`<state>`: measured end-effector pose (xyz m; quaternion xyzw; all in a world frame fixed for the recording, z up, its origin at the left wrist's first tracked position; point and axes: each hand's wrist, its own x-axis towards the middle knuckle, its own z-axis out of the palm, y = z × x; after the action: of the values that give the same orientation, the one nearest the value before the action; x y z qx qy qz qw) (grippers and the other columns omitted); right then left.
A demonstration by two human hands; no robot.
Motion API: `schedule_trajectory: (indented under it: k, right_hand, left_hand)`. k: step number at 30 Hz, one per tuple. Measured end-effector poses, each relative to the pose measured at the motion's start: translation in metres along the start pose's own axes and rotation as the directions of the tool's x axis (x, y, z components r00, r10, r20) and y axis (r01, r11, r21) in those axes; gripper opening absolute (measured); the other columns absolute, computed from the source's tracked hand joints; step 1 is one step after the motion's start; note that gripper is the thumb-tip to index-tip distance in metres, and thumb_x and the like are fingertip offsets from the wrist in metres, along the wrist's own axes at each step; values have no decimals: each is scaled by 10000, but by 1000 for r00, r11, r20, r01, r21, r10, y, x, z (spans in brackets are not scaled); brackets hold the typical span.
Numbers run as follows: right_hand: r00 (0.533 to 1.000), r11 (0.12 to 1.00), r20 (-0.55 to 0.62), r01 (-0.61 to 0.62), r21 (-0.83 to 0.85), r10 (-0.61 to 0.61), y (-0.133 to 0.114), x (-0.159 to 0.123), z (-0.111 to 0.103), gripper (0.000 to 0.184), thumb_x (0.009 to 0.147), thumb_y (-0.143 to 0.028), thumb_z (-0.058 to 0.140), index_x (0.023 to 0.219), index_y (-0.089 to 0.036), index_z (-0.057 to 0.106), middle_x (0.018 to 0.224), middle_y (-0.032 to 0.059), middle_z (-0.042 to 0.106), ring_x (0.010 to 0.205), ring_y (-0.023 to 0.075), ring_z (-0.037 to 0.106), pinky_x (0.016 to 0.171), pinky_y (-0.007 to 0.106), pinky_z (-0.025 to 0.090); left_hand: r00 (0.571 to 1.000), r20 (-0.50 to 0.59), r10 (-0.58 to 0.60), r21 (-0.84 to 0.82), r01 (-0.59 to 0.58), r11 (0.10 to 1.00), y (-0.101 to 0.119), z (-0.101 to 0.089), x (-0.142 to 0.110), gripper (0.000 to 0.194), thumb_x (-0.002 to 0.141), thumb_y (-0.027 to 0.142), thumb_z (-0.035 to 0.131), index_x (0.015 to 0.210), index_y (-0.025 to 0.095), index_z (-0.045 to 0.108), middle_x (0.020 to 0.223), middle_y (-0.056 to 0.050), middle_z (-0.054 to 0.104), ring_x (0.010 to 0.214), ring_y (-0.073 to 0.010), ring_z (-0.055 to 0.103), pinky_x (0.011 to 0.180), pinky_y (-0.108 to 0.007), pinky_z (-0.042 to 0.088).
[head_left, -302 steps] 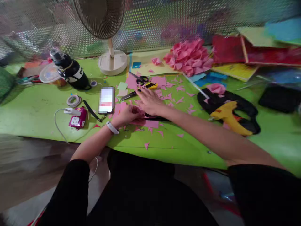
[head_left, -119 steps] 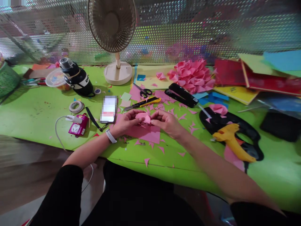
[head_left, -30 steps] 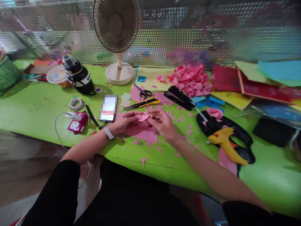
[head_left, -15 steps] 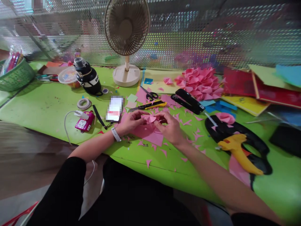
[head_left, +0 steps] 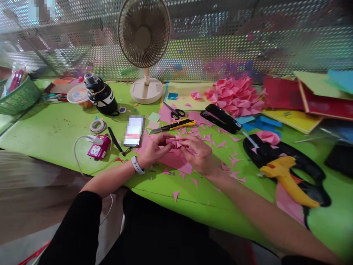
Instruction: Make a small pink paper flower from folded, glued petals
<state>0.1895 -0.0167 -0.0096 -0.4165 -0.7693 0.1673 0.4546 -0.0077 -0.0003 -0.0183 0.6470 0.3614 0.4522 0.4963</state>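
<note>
Between my two hands is a small piece of pink paper (head_left: 176, 142), pinched by the fingertips from both sides and partly hidden by them. My left hand (head_left: 159, 148), with a white band on its wrist, is closed on its left edge. Closed on the right edge is my right hand (head_left: 199, 152). Below them a larger pink sheet (head_left: 176, 162) lies flat on the green table. Just beyond my hands rest a yellow and black utility knife (head_left: 176, 125) and black scissors (head_left: 176, 112). Pink offcuts are scattered around.
A stapler (head_left: 222, 118) and a heap of folded pink paper petals (head_left: 237, 96) lie behind, to the right. A yellow glue gun (head_left: 289, 180) sits at the right. Toward the left are a phone (head_left: 134, 130), a pink power adapter (head_left: 99, 148), a bottle (head_left: 101, 95) and a fan (head_left: 146, 90).
My fingers have drawn closer together over the pink paper, and my right hand has turned inward. Less of the piece shows now. The view has shifted slightly.
</note>
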Motion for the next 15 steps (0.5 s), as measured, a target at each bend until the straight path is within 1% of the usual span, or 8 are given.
schedule_trajectory:
  k: [4, 6, 7, 9, 11, 13, 15]
  right_hand:
    - [999, 999, -28, -39, 37, 40, -3, 0, 1, 157, 947, -301, 606, 961, -232, 746, 1002, 104, 752, 947, 254, 708, 790, 433, 616]
    - [998, 997, -32, -61, 48, 63, -3, 0, 0, 164, 947, -318, 603, 944, -242, 748, 984, 93, 752, 930, 253, 707, 775, 439, 620]
    - [997, 997, -28, -66, 49, 67, -2, 0, 0, 167, 946, -330, 604, 943, -247, 749, 985, 89, 752, 933, 255, 706, 789, 451, 620]
    - [998, 998, -20, -57, 35, 58, -1, -1, -1, 174, 942, -350, 610, 955, -255, 755, 1009, 89, 753, 952, 263, 706, 833, 479, 614]
    - [999, 999, -14, -37, 5, 37, 1, -1, -1, 176, 935, -353, 619, 973, -258, 762, 1041, 95, 752, 963, 272, 707, 862, 495, 606]
    - [1000, 1000, -4, -21, -21, 21, 2, -1, -1, 177, 933, -333, 616, 988, -264, 770, 1062, 95, 750, 960, 276, 709, 879, 506, 602]
    - [1000, 999, 5, -16, -36, 16, 2, -2, -1, 181, 931, -315, 612, 1001, -275, 773, 1066, 86, 750, 962, 277, 710, 887, 514, 601]
  left_hand:
    - [999, 0, 35, 57, -35, 998, 4, 0, -2, 287, 895, 369, 684, 1075, 146, 691, 949, -80, 739, 810, -126, 692, 732, -244, 556]
    - [999, 13, 33, 17, -33, 999, 8, -1, -2, 293, 870, 385, 717, 1042, 148, 720, 964, -84, 747, 813, -131, 697, 757, -257, 572]
    - [1000, 20, 5, -36, -4, 999, 10, -1, -1, 310, 853, 403, 736, 1029, 148, 729, 966, -84, 750, 822, -137, 703, 778, -269, 581]
    - [993, 45, -111, -190, 118, 975, 12, -1, 0, 372, 843, 473, 735, 1013, 142, 739, 930, -81, 750, 819, -151, 715, 809, -301, 600]
    - [966, 59, -252, -344, 256, 903, 12, -1, 2, 428, 837, 531, 722, 997, 135, 738, 843, -59, 736, 757, -148, 717, 791, -316, 615]
    - [935, 48, -352, -442, 336, 832, 10, 0, 4, 431, 807, 522, 757, 1006, 141, 729, 771, -25, 715, 684, -125, 702, 756, -305, 620]
    - [918, 33, -396, -484, 361, 797, 8, 1, 5, 427, 762, 447, 823, 1060, 160, 718, 779, -6, 718, 671, -108, 697, 750, -285, 617]
